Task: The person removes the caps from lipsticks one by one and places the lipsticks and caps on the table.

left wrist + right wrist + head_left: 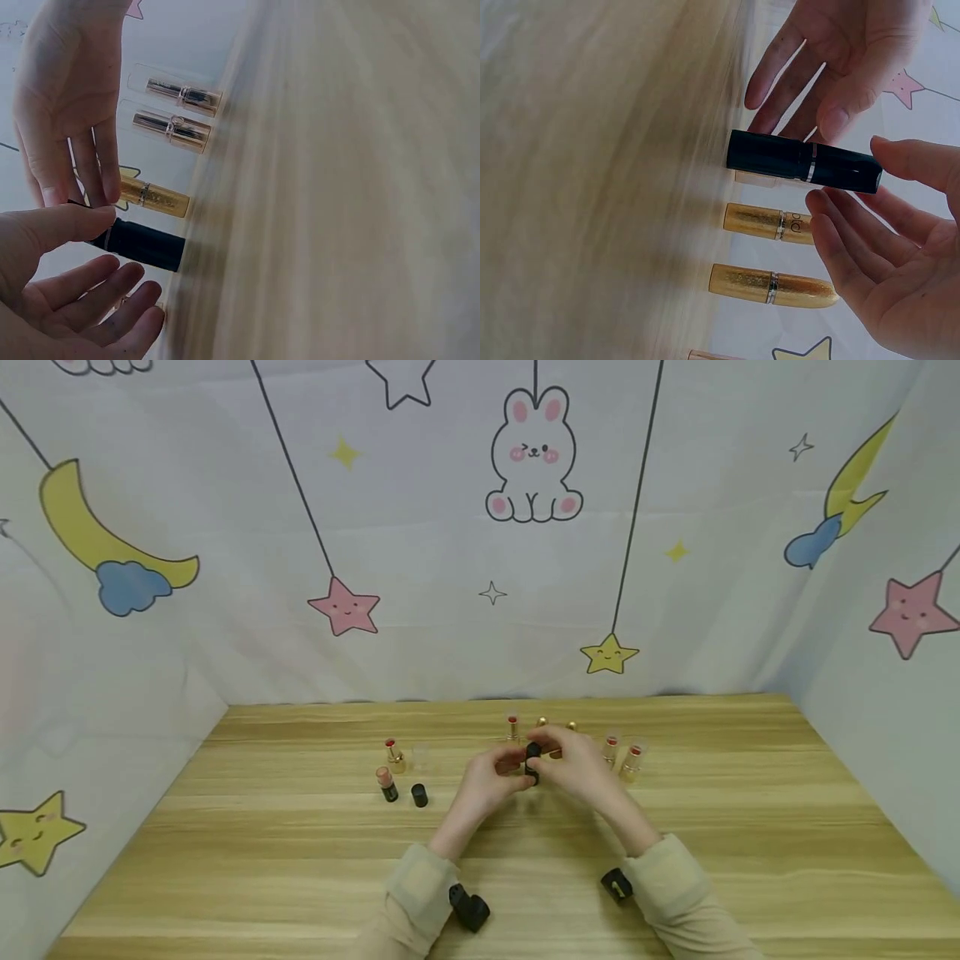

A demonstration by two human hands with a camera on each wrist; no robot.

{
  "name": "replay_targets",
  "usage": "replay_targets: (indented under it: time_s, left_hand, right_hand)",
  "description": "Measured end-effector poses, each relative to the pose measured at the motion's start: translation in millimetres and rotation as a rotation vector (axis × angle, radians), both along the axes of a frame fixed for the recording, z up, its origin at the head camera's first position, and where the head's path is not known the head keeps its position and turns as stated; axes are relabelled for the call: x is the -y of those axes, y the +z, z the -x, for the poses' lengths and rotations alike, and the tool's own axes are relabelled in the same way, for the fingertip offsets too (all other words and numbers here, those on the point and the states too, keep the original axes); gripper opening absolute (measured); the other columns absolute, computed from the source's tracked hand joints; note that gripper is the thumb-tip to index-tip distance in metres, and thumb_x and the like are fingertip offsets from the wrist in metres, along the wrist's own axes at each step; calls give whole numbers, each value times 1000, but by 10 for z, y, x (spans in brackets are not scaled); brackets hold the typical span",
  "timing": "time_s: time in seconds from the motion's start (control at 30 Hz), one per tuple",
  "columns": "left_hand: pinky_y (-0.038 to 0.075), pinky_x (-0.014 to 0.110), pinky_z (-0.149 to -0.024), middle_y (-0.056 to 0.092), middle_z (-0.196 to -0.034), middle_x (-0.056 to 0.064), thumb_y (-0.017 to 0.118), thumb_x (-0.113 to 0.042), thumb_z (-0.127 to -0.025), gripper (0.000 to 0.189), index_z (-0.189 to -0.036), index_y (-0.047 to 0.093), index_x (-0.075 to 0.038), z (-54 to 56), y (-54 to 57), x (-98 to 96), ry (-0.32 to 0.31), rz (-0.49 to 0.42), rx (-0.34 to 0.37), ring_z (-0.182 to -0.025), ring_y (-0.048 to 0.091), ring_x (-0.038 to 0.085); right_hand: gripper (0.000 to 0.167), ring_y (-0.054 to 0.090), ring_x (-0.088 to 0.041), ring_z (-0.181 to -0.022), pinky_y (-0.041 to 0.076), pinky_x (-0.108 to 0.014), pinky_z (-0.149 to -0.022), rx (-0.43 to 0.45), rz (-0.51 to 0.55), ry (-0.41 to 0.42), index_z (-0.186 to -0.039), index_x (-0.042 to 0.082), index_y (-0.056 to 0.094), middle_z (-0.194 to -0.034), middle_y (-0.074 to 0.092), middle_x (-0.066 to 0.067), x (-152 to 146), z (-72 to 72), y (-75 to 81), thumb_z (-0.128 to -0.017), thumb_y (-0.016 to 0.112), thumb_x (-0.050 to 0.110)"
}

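Note:
A capped black lipstick (533, 774) with a silver band stands upright between the two hands. My right hand (573, 766) pinches its upper end, thumb on the near side of the cap and index finger behind. In the right wrist view the black lipstick (769, 156) shows almost whole. My left hand (489, 783) is beside it, fingers loosely bent and spread; its thumb overlaps the tube in the left wrist view but shows a small gap in the right wrist view. Just behind are two gold lipsticks (754, 221), partly hidden by the right hand in the head view.
To the left are an uncapped red lipstick (395, 757), a clear cap (420, 756), an uncapped peach lipstick (386, 784) and a black cap (419, 795). Two clear-capped lipsticks (632, 763) are on the right, and another red lipstick (512, 727) is behind. A printed curtain (420, 635) borders the table.

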State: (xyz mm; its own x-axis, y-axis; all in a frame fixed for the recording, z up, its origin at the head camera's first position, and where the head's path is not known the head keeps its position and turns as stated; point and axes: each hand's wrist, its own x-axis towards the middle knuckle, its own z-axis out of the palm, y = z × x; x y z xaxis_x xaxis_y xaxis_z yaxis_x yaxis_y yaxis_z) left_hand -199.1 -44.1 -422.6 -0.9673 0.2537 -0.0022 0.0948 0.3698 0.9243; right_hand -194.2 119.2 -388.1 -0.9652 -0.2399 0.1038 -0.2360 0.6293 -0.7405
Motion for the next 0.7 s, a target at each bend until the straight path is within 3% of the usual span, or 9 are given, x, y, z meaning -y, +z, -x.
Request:
replay_targets:
  time_s: [0.7]
  left_hand:
    - [52,42,-91,69,-115,14,74,-11,-83,33,-115,68,-4,95,-108,-56,10,81,15,-107,64,29]
  right_hand:
    - [32,67,-26,-102,54,-42,-87,-5,-10,-36,-121,9,64,-111,71,-9,37,10,-29,-89,67,15]
